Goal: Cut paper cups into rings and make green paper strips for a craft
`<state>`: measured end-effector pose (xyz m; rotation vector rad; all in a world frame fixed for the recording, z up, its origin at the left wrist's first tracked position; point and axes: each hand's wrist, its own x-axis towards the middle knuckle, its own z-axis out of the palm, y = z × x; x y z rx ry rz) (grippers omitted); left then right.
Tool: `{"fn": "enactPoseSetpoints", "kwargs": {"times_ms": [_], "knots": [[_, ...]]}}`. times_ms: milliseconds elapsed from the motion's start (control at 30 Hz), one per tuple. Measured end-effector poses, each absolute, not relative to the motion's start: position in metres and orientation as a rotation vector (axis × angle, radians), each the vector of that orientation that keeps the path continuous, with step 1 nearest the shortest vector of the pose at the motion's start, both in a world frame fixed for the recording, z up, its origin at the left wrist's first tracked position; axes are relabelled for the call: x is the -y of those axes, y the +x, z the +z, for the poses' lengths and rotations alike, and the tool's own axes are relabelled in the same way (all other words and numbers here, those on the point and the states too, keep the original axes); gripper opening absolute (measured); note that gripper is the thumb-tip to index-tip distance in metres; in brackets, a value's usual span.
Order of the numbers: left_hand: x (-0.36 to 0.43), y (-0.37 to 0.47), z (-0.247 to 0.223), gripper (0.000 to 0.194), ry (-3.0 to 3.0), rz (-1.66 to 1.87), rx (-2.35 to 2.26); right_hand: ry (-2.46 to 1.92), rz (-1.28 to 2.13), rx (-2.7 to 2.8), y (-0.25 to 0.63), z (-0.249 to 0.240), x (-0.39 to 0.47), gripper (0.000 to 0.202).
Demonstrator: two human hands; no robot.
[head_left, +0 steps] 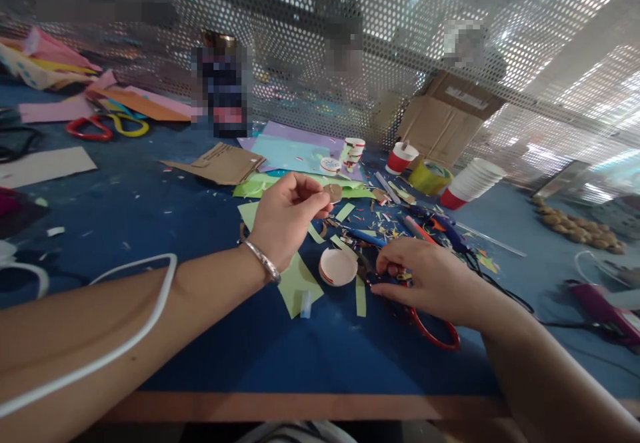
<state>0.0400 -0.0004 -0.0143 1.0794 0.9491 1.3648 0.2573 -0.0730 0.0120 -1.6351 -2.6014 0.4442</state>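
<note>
My left hand (pixel 293 216), with a bracelet at its wrist, pinches a small brown cardboard piece (pixel 333 193) between thumb and fingers. To the right, my right hand (pixel 425 276) is low over the table, its thumb and fingers apart above red-handled scissors (pixel 437 339); nothing is visibly gripped. Between the hands sits a small round white paper cup piece (pixel 339 267). Green paper (pixel 297 286) lies under and beside it, with a small clear strip (pixel 306 303) on top. Paper scraps and a blue pen (pixel 369 237) are scattered beyond.
Stacked cups (pixel 473 183), yellow-green tape (pixel 430 177) and a red cup (pixel 401 157) stand back right. Folded cardboard (pixel 225 163) lies back left, near red scissors (pixel 89 128). A purple glue gun (pixel 605 309) lies right. A white cable (pixel 167 296) crosses my left forearm.
</note>
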Motion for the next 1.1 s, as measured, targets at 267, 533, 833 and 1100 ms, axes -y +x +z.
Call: {"fn": "enactPoseSetpoints", "kwargs": {"times_ms": [267, 533, 833, 1100], "knots": [[0.002, 0.039, -0.014, 0.016, 1.119, 1.336, -0.926, -1.714, 0.297, 2.598, 0.255, 0.010, 0.073, 0.006], [0.003, 0.040, -0.015, 0.015, 1.117, 1.306, -0.937, -1.810, 0.281, 2.553, 0.254, 0.013, 0.075, 0.005], [0.000, 0.038, -0.016, 0.015, 1.167, 1.330, -0.987, -1.595, 0.277, 2.489, 0.245, 0.029, 0.053, 0.010], [-0.004, 0.035, -0.012, 0.015, 1.107, 1.359, -1.017, -1.636, 0.252, 2.357, 0.263, 0.037, 0.048, 0.011]]}}
